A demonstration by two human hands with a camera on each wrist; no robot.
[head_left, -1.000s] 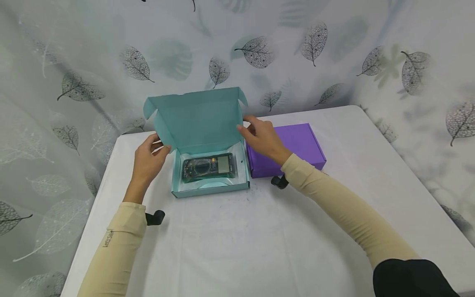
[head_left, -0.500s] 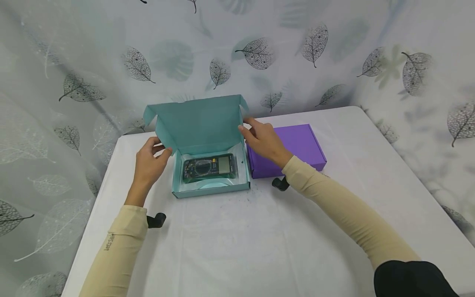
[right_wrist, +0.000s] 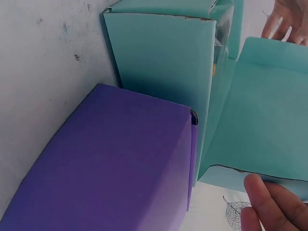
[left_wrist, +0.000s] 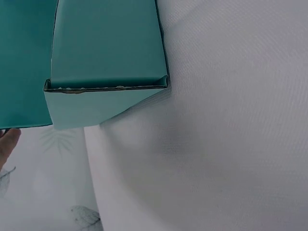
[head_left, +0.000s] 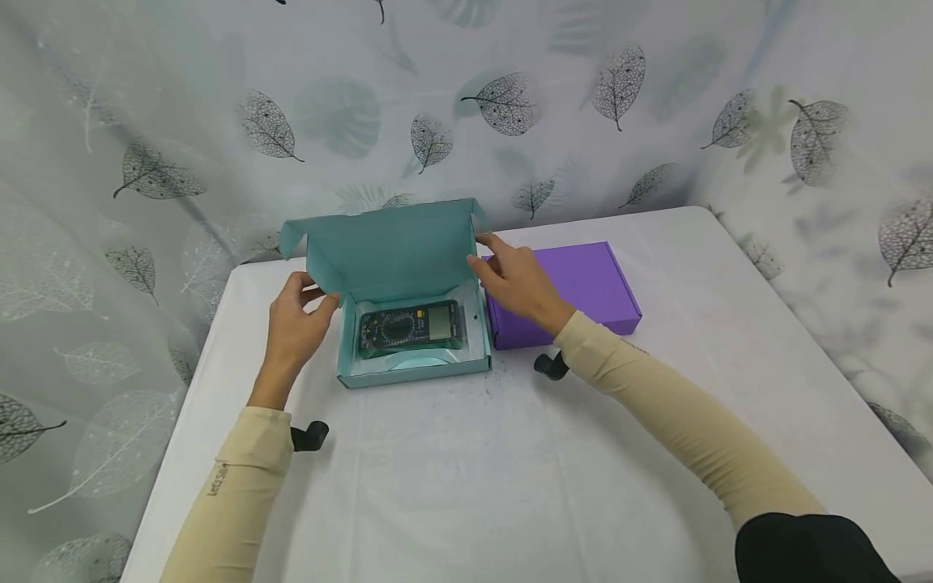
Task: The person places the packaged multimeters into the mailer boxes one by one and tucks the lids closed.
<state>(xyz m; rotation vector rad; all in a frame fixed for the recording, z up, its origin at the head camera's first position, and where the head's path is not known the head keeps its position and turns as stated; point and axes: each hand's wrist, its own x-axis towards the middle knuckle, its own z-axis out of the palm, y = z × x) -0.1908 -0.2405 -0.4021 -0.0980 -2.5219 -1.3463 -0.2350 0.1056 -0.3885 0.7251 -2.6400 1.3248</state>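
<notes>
- Teal cardboard box (head_left: 415,374) sits between my two hands, lid (head_left: 401,247) up at the far side, its inner face toward me.
- My left hand (head_left: 295,328): thumb and fingers bent, pinching the lid's left side flap low down.
- My right hand (head_left: 519,279): thumb and index pinching the lid's right edge, higher up than my left grip.
- Multimeter (head_left: 408,328) lies face up in the box, between my hands and a little nearer me; round dial (head_left: 398,328) mid-body, grey display (head_left: 440,322) at the end toward my right hand.
- Purple box (head_left: 586,283), closed, under and right of my right hand, just beside the teal one; can't tell if they touch.
- White table cover (head_left: 452,470) under both boxes and my forearms.
- Tan sleeve (head_left: 236,486) behind my left hand, another tan one behind my right.
- Leaf-print sheet (head_left: 554,48) hangs beyond my hands.
</notes>
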